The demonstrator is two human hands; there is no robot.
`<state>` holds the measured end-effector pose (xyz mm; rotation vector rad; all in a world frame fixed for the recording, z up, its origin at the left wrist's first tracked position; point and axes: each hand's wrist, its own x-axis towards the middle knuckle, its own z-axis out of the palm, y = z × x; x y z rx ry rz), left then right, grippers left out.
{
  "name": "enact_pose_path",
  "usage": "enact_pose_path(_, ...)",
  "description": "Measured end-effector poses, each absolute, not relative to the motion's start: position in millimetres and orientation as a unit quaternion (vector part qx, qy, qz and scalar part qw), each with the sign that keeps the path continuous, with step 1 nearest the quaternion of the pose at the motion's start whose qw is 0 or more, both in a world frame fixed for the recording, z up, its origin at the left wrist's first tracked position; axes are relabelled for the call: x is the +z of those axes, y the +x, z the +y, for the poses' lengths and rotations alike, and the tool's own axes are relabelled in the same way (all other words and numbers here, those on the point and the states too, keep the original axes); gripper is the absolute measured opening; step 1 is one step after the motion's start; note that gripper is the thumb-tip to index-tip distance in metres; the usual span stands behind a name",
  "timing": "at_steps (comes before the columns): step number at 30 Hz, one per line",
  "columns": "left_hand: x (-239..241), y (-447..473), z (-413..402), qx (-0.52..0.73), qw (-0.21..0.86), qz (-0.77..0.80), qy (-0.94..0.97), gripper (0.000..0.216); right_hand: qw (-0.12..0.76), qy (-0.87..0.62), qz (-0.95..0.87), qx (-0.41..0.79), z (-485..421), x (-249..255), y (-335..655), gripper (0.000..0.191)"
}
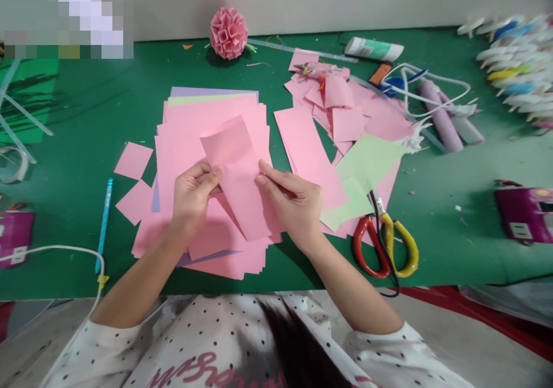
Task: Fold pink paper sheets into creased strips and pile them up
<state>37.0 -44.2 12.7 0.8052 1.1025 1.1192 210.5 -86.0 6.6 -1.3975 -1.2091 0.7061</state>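
Observation:
My left hand (193,195) and my right hand (294,203) both pinch a pink paper strip (237,174), one on each long edge, holding it tilted above a stack of pink sheets (190,128). The left fingers curl against the strip's left edge. The right thumb and fingers close on its right edge. Under the stack lie a lilac and a pale green sheet, visible at the top edge.
Red and yellow scissors (384,244) lie right of my right hand beside green paper (367,160). Cut pink pieces (345,111) spread at back right. A pink paper ball (228,32), glue tube (374,48), blue pen (104,221) and white cable (56,251) sit on the green table (453,163).

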Motion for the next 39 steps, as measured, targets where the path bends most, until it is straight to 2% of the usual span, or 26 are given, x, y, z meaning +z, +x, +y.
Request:
enact_pose_path(13,13.9,34.2,-37.9,0.529,0.612,0.494,0.319,0.039,0.541,-0.579,-0.531,0.299,-89.5,9.0,208.6,0.025)
enact_pose_path(22,16.4,36.9,-42.0,0.519,0.625,0.471,0.345,0.034,0.563,-0.577,-0.516,0.289,-89.2,10.2,207.1,0.025)
enact_pose_path(35,15.1,33.8,-38.2,0.522,0.632,0.474,0.322,0.04,0.552,-0.562,-0.541,0.294,-89.6,6.3,208.0,0.029)
enact_pose_path(39,16.9,33.3,-39.4,0.503,0.635,0.471,0.349,0.034,0.531,-0.569,-0.556,0.293,-89.4,6.7,209.9,0.027)
